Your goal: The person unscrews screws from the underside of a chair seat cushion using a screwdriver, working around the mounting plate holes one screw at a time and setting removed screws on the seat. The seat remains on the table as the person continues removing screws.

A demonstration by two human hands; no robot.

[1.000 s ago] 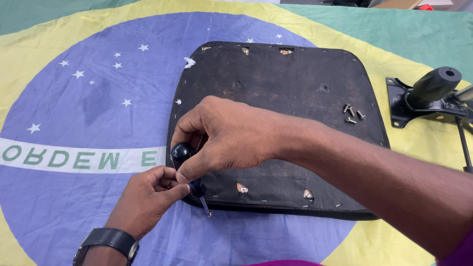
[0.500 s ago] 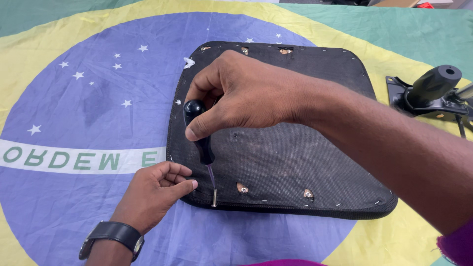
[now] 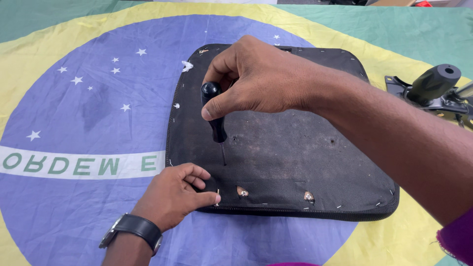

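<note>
Right hand [image 3: 261,79] grips a black-handled screwdriver [image 3: 214,114] above the seat pad [image 3: 295,152]; left hand [image 3: 175,194] pinches what looks like a screw [image 3: 217,197].

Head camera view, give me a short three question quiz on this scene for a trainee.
1. True or false: the right hand grips a black-handled screwdriver.
2. What does the left hand pinch at the edge of the black seat panel? A) a small metal screw B) a coin C) a cloth
3. Which wrist carries the watch?

Key: 1 true; 2 A; 3 the left.
</note>
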